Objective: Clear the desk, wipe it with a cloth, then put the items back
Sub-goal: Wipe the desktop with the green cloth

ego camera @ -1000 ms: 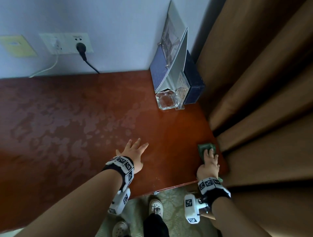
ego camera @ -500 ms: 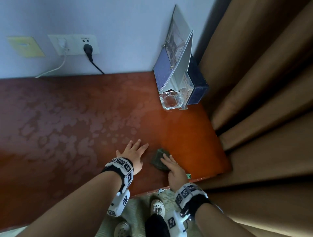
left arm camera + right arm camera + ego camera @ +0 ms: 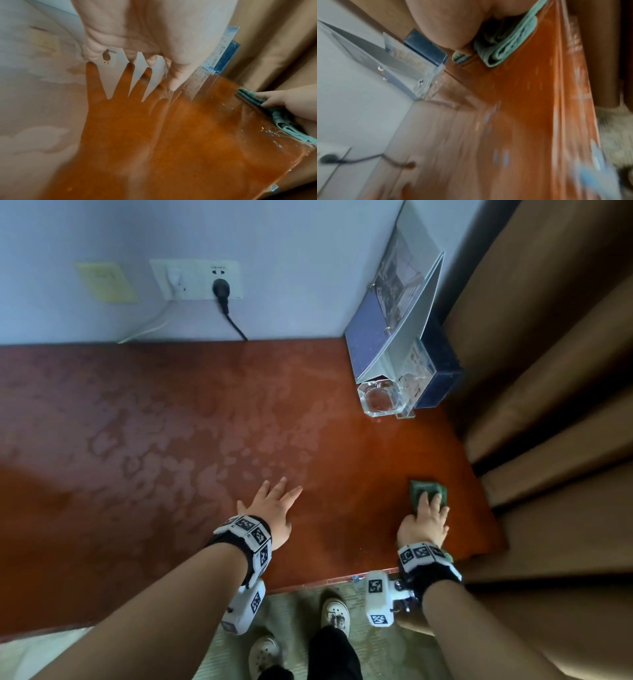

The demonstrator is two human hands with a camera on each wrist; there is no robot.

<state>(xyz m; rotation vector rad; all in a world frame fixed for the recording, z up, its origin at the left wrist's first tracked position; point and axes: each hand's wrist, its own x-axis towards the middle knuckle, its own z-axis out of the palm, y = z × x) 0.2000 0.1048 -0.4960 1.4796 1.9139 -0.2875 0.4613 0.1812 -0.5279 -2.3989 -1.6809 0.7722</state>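
Note:
The reddish-brown desk (image 3: 171, 440) fills the head view, with damp streaks across its left and middle. My right hand (image 3: 426, 517) presses a folded green cloth (image 3: 423, 489) flat onto the desk near its right front corner, fingers straight on top of it. The same cloth (image 3: 254, 100) shows at the right of the left wrist view, and the cloth (image 3: 510, 44) bunches under my palm in the right wrist view. My left hand (image 3: 274, 505) lies flat on the desk with fingers spread, holding nothing, about a forearm's length left of the cloth.
A glass ashtray (image 3: 380, 397), a propped blue folder (image 3: 390, 326) and a dark blue box (image 3: 442, 374) stand in the back right corner. Brown curtains (image 3: 548, 371) hang along the desk's right edge. A wall socket with a black plug (image 3: 221, 289) sits behind the desk.
My right hand slid the cloth left toward my left hand, then back right to the front right corner. The left hand stayed in place.

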